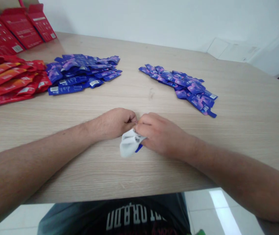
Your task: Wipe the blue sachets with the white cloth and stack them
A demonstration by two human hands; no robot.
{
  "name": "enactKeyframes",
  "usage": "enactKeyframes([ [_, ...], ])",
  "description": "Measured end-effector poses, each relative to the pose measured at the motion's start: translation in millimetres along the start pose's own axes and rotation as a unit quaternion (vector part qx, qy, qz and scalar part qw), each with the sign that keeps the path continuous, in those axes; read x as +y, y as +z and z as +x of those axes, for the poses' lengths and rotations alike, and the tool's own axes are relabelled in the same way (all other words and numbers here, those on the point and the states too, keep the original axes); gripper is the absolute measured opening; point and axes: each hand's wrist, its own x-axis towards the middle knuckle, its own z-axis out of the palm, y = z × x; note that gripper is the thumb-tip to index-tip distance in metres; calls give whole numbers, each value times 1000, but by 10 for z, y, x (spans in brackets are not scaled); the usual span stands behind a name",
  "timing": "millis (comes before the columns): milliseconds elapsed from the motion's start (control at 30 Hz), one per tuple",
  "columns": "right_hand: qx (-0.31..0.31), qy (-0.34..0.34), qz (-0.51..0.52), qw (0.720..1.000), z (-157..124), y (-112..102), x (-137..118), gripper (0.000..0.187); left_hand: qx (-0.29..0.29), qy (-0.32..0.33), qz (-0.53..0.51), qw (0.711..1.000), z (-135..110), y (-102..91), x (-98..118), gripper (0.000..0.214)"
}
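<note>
My right hand (157, 132) is closed around a white crumpled piece (129, 143) with some dark marks; whether it is cloth or paper I cannot tell. A small blue edge (138, 148) shows just below the right fingers, beside the white piece, and the rest of it is hidden. Close against the right fingertips, my left hand (119, 122) has its thumb and fingers pinched together. What lies between the left fingers is too hidden to make out. Both hands are low over the front middle of the wooden table (92, 173).
Beyond my hands, blue-purple packets lie in a left pile (83, 73) and a right pile (185, 86). Red and orange packets (12, 80) are heaped at far left, before several red boxes (22, 29) with raised flaps. A white wall (139, 23) stands behind the table.
</note>
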Motion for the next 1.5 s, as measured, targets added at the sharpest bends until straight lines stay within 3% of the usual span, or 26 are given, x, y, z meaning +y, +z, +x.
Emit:
enactKeyframes([
  [67, -26, -65, 9, 997, -1, 15, -65, 15, -4, 8, -4, 1000, -2, -7, 4, 21],
  [133, -48, -81, 6, 996, -5, 17, -84, 15, -4, 9, 0, 1000, -3, -7, 4, 21],
  [300, 14, 23, -6, 1000, 11, 23, -63, 10, 8, 3, 1, 1000, -3, 3, -13, 23],
  [433, -32, -86, 20, 996, -2, 11, -71, 16, -1, 8, -4, 1000, -2, 11, -20, 22],
  [500, -68, -104, 38, 992, -23, -20, 38, 14, -4, 8, 2, 1000, -1, 15, -14, 22],
  [600, -61, -12, 41, 997, -36, -52, 309, 5, -4, -3, 21, 1000, -1, 16, 0, 22],
  [700, 3, 57, 17, 998, -22, -46, 457, 6, 0, -7, 36, 999, -4, 11, 9, 21],
  [767, 1, 44, 26, 999, -17, -47, 441, 6, -1, -6, 40, 999, -5, 7, 11, 21],
  [867, -71, -5, 73, 995, -34, -84, 398, 5, -10, -8, 36, 999, -5, 6, 11, 23],
  [933, -92, 1, 83, 992, -50, -107, 415, 6, -10, -8, 31, 999, -5, 10, 10, 24],
  [1067, -28, 62, 32, 997, -43, -90, 414, 6, 0, -9, 30, 999, -3, 21, 0, 24],
  [1200, -83, -21, 55, 995, -26, -87, 296, 1, -6, -6, 18, 1000, 4, 24, -12, 24],
  [1267, -96, -15, 60, 993, -25, -98, 263, 2, -1, 1, 18, 1000, 8, 22, -13, 23],
  [1400, -28, 59, 13, 998, -10, -65, 160, 5, 7, -7, 25, 1000, 8, 13, -8, 22],
  [1500, -24, 2, 0, 1000, -3, -28, 32, 6, -2, -8, 13, 1000, 1, 7, 0, 23],
])
